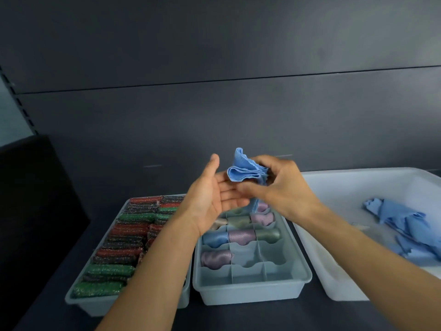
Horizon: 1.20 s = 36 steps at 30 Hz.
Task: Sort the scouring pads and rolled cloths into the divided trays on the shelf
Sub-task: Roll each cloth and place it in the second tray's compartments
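Blue cloth, folded into loose pleats, sits above the middle tray, pinched in our right hand while our left hand lies flat and relaxed beside it, palm up, likely to support rolling it tight. We hold it over the dividers because empty cells wait at the near end. Pads already fill the left tray; more blue cloths lie loose in the white bin at right.

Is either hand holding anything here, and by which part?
The right hand pinches a folded blue cloth at its bunched right end. The left hand is open beside it, fingertips against the cloth, not gripping.
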Motion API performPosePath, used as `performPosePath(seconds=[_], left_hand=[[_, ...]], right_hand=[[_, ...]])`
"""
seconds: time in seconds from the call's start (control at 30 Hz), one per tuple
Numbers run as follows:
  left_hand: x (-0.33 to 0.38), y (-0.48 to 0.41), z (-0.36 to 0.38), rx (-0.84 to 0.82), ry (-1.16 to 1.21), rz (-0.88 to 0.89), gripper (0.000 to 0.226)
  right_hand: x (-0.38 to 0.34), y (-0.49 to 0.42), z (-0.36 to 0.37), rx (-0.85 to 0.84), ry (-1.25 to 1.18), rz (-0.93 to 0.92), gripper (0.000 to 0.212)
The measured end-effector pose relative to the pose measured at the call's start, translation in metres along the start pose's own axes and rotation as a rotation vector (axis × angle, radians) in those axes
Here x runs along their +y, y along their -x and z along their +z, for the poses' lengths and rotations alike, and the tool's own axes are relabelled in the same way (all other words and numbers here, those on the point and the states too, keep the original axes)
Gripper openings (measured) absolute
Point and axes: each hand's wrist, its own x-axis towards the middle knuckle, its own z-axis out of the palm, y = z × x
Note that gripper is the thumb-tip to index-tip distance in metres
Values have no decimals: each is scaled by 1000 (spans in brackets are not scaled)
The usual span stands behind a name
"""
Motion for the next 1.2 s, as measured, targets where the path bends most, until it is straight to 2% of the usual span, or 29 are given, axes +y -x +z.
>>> performPosePath(seconds=[0.07,0.13,0.23,0.3,0.37,0.43,0.53,0.6,0.77,0.93,1.0,1.07,1.13,1.2], left_hand=[[-6,-1,-3,123,-162,165,50],[-12,-2,-11,220,-303,330,43],[-20,2,-14,22,-320,264,65],[-24,4,-10,-100,-256,227,55],[-27,8,-4,-77,-250,248,40],[-31,9,-3,-33,-308,268,31],[-30,9,-3,-91,-395,252,30],[-27,7,-1,-99,-339,283,38],[-21,6,4,55,-171,390,22],[-23,8,3,76,-196,447,12],[-21,7,0,34,-208,424,9],[-18,7,-2,2,-162,378,25],[-16,8,-2,-5,-69,319,37],[-16,9,-4,-14,15,220,26]], right_hand=[[1,-5,-1,137,-44,39,15],[-2,-9,-5,200,-218,123,11],[-7,-13,-12,124,-452,213,7],[-10,-14,-14,66,-521,253,3],[-11,-15,-15,72,-557,273,6],[-10,-16,-16,98,-543,269,10],[-4,-12,-15,77,-476,254,9],[-2,-10,-15,36,-457,260,17],[4,-1,-11,-64,-572,314,37],[13,6,-5,-64,-555,285,23],[11,6,-3,-51,-612,248,20],[9,6,-2,-37,-632,214,22],[9,7,0,-42,-536,161,25],[11,7,0,-31,-377,93,36]])
